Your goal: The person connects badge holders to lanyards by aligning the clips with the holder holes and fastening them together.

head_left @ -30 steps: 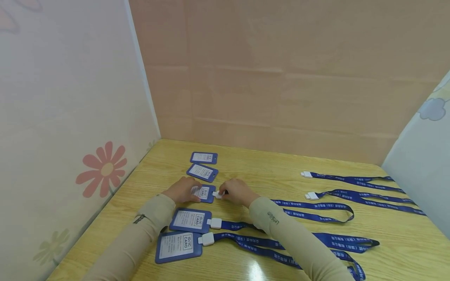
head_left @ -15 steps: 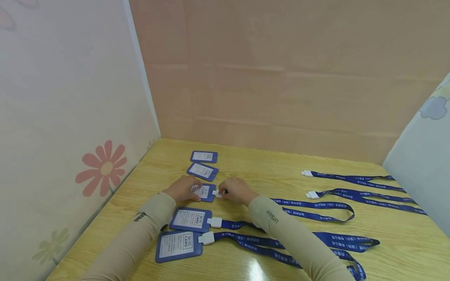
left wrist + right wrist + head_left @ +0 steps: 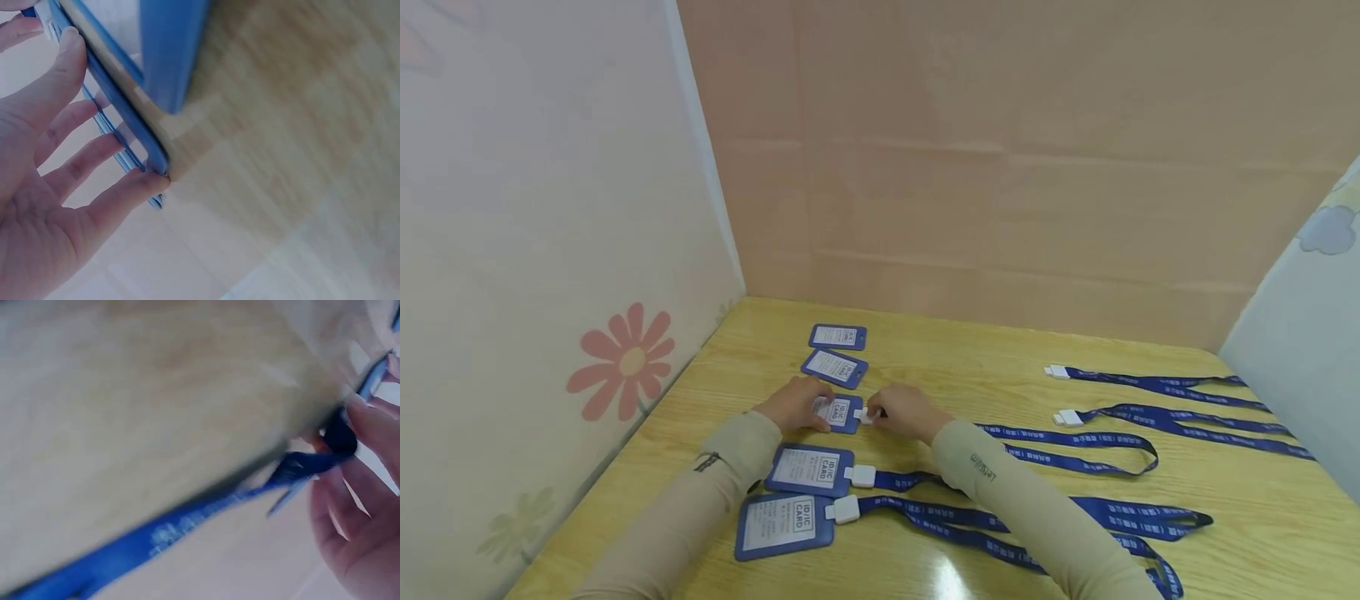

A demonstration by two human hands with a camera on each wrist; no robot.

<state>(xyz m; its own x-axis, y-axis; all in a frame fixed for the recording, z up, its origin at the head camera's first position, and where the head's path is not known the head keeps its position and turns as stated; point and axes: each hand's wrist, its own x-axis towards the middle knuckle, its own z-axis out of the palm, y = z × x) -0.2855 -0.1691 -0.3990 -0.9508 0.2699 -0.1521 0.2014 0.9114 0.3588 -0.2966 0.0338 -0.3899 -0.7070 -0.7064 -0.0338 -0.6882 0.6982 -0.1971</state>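
**Wearing Beige, With Dark Markings**

A left sleeve (image 3: 662, 521) and a right sleeve (image 3: 1037, 504) of beige cloth are fitting snugly and widening toward the wrists. The left hand (image 3: 796, 404) and right hand (image 3: 904, 409) are showing bare. A dark mark (image 3: 708, 461) is crossing the left sleeve near its cuff (image 3: 752, 427); small dark lettering (image 3: 982, 467) is running across the right one.

- wood-grain table (image 3: 955, 358), glare patch (image 3: 948, 577)
- tan backdrop (image 3: 985, 167) along table's far edge
- pale left wall (image 3: 550, 183) at table's left edge, red flower print (image 3: 631, 361), yellowish flower print (image 3: 515, 525)
- pale right wall (image 3: 1307, 367) at right edge, bluish print (image 3: 1328, 231)
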